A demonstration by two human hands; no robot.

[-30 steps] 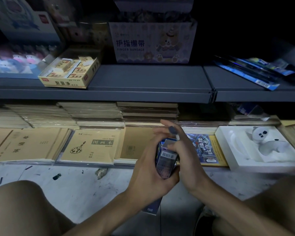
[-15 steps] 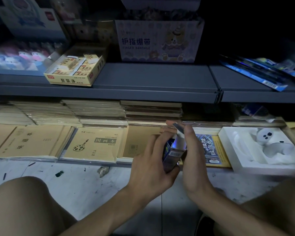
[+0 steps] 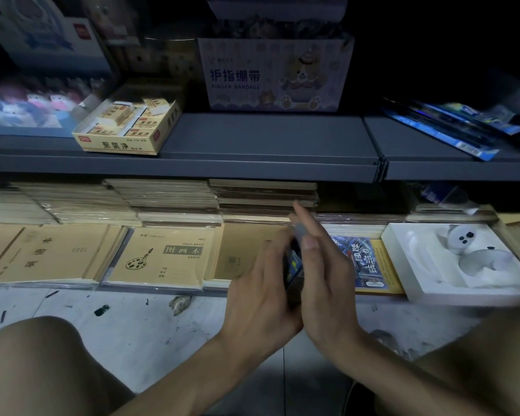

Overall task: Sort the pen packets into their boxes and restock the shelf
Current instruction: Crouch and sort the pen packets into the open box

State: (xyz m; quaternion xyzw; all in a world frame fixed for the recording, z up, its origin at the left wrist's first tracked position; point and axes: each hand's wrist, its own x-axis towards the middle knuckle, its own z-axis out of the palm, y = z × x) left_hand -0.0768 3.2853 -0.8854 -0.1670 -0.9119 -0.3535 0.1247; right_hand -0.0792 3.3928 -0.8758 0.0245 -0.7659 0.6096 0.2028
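The left hand is gripping a dark pen box, fingers curled around its left side; the right hand, fingers straight and together, is pressing flat against the box's right side, where half a second ago it was reaching over the top; the box is sitting lower between the palms, in front of the bottom shelf of notebooks.

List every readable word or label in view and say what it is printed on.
"护指绷带" and "FINGER BANDAGE": bear-print display box on the upper shelf.
"聚屑净": yellow eraser box.
"图画本": tan drawing book.
"英语本", seemingly: tan exercise book.
Unreadable, blurred: pen box between both hands, blue card pack.
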